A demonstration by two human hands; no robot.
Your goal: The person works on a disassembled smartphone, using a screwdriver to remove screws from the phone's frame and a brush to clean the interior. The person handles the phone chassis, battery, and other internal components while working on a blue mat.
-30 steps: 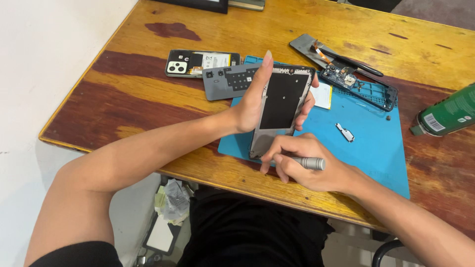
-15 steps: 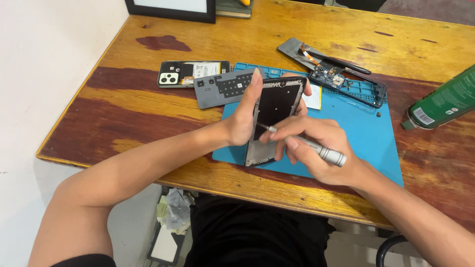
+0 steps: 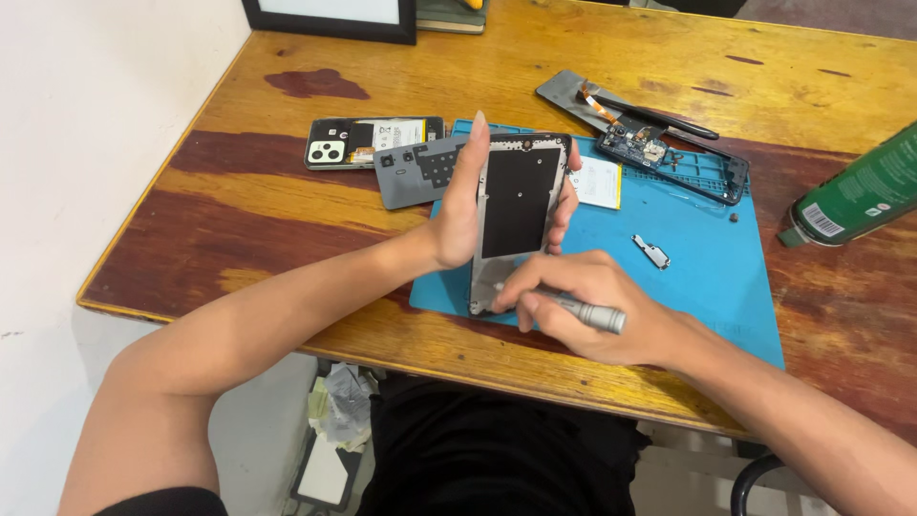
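Note:
My left hand [image 3: 468, 205] grips an opened phone frame [image 3: 516, 205] by its sides, its dark inner plate facing up, its lower end resting on the blue work mat [image 3: 707, 277]. My right hand [image 3: 592, 301] holds a small silver screwdriver [image 3: 587, 312], whose tip sits at the lower end of the frame. Both hands are over the mat's near left part.
On the wooden table [image 3: 239, 220] lie a grey back cover [image 3: 415, 167], a phone body with camera module [image 3: 358, 141], a dark frame with a circuit board [image 3: 673, 162], tweezers [image 3: 659, 117], a small metal bracket [image 3: 652, 251] and a green spray can [image 3: 860, 191]. A framed panel [image 3: 330, 19] stands at the back.
My right hand has shifted back toward the frame's lower end, with the screwdriver lying flatter. The left hand keeps its grip on the frame.

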